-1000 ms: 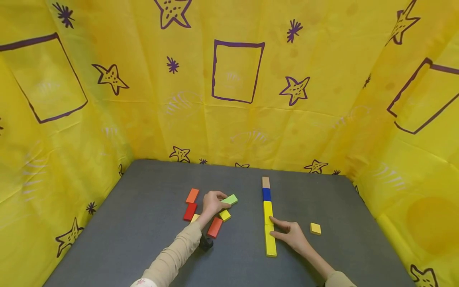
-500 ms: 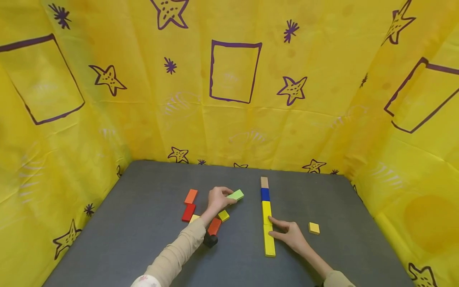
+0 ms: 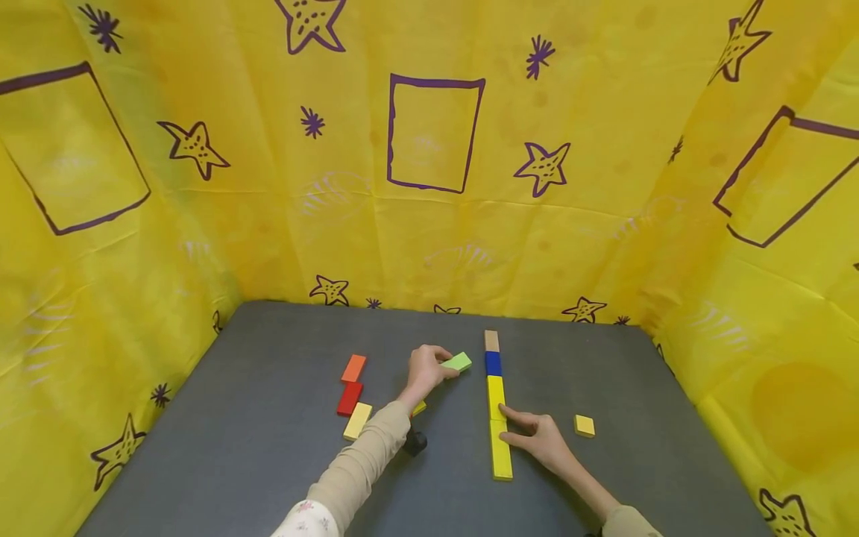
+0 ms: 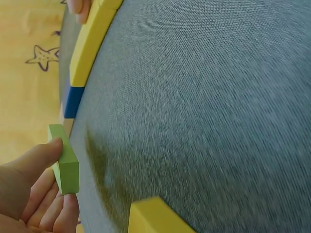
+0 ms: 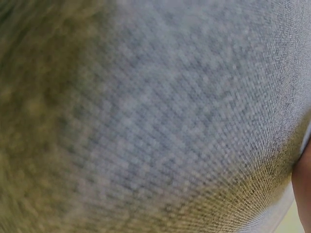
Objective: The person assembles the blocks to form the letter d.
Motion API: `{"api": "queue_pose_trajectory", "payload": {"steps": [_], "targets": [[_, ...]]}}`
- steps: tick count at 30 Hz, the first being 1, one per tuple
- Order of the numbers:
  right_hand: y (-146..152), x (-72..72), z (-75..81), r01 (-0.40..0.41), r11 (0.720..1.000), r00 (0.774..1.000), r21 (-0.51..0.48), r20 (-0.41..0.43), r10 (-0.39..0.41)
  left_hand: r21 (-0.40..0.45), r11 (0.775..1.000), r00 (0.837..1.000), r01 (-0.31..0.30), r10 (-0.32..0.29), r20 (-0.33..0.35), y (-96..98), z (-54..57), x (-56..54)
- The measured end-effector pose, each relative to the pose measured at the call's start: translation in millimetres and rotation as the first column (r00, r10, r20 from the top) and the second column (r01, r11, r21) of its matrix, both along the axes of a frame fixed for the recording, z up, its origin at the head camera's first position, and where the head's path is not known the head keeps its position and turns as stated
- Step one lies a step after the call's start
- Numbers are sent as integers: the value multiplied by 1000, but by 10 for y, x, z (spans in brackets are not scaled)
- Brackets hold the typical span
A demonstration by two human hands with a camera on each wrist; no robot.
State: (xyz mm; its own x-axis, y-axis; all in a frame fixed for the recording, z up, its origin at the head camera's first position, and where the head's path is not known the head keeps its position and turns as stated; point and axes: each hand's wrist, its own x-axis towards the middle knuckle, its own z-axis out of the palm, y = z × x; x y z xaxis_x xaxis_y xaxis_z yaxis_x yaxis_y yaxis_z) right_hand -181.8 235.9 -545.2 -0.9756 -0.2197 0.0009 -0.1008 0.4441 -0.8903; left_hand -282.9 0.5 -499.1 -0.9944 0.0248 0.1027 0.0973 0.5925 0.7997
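My left hand (image 3: 427, 368) pinches a light green block (image 3: 458, 362) between thumb and fingers. In the left wrist view the same green block (image 4: 65, 162) looks raised off the dark tabletop. To its right runs a straight row of blocks: a natural wood block (image 3: 492, 341) at the far end, a blue block (image 3: 493, 363), then a yellow block (image 3: 495, 394) and another yellow block (image 3: 500, 451) nearest me. With index finger and thumb extended, my right hand (image 3: 545, 440) touches the right side of the two yellow blocks. The right wrist view shows mostly blurred tabletop.
Left of my left arm lie an orange block (image 3: 353, 368), a red block (image 3: 350, 399) and a pale yellow block (image 3: 358, 421). Another yellow block (image 3: 419, 408) is partly hidden by that arm. A small pale yellow block (image 3: 584, 426) lies at right. Yellow cloth walls (image 3: 429, 246) surround the table (image 3: 282, 358).
My left hand has carried the light green block rightward, closer to the row. My left forearm now covers the orange-red block seen before. The right hand stays at the yellow blocks.
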Motion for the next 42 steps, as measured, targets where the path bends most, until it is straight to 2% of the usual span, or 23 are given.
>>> {"api": "queue_pose_trajectory", "payload": {"steps": [8,15,24,29,35,42], "targets": [[-35,10,-16,5,1000,1000,29,-1,-5,-13,1000,999,-15,14,-31,154,-87,22],[-40,17,-23,18,1000,1000,10,12,-18,17,1000,1000,-9,10,-29,225,-126,33],[-34,-5,-5,17,999,1000,30,-19,-17,-4,1000,999,-8,8,-39,285,-170,-38],[-24,-4,6,25,999,1000,23,5,-25,-21,1000,999,19,-19,-29,309,-178,-105],[-10,-5,2,24,999,1000,26,-10,-24,-80,994,996,72,-75,-39,319,-169,-181],[16,-4,-10,21,999,1000,26,-1,-21,-81,990,993,115,-115,-1,345,-146,-215]]}}
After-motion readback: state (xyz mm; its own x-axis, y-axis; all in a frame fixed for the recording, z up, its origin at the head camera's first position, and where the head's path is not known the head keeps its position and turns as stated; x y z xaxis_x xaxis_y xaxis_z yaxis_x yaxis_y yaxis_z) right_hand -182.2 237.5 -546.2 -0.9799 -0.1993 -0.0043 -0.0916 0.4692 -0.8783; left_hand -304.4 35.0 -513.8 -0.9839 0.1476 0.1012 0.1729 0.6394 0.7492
